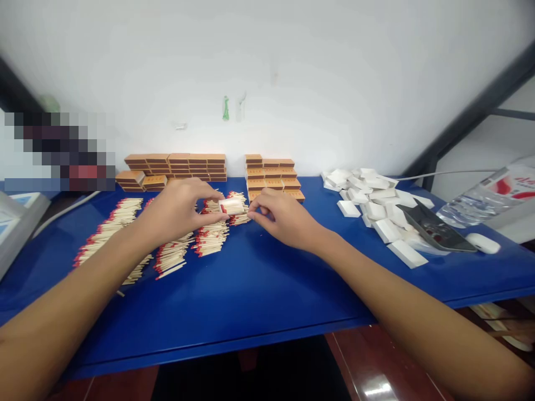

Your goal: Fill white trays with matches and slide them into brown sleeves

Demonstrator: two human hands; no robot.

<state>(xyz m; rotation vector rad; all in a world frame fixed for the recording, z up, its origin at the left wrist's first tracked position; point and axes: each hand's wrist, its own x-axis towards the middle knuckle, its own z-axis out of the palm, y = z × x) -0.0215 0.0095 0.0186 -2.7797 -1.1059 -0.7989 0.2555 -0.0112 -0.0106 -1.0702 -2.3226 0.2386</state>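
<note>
My left hand (188,207) grips a small white matchbox tray (232,206) between thumb and fingers. Matches with red heads lie inside that tray. Just to its right, my right hand (279,216) is closed in a pinch, its fingertips close to the tray's end; whatever is between them is too small to make out. Under and around my left hand, loose matches (211,239) lie in rows on the blue table (251,289), their red heads mostly toward the left. Another long row of matches (111,225) is farther left, partly covered by my forearm.
Along the wall stand stacked orange-brown matchboxes (175,164), with a second stepped stack (271,175) right of them. White trays (371,195) are heaped at the right, beside a phone (434,225), a white mouse (484,243) and a plastic bottle (489,192). A grey-white device (20,223) sits at the left.
</note>
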